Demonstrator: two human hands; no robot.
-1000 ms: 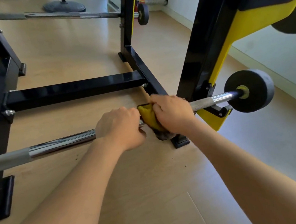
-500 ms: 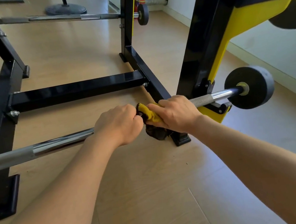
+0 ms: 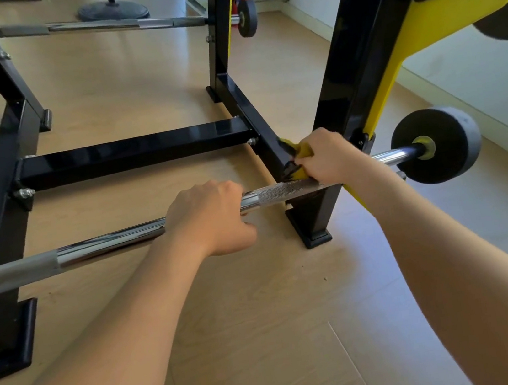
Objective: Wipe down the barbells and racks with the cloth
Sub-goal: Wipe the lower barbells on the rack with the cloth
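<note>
moved: right hand slid cloth rightward along bar, away from left hand | fingers: right grips cloth, apparently wrapped round bar; left grips bar, mid-frame | step: wiping lowest bar | next: squeeze on past rack post toward weight plate

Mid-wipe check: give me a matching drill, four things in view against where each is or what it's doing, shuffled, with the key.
Things:
1. left hand
2. right hand
3. grey disc
4. black crossbeam

Places or states:
A. on the right end of the bar
B. holds the yellow cloth at the bar
C. bolted low between the base rails of the rack
D. grips the bare bar

Pairs: 1-D, 2-B, 3-A, 4-C.
</note>
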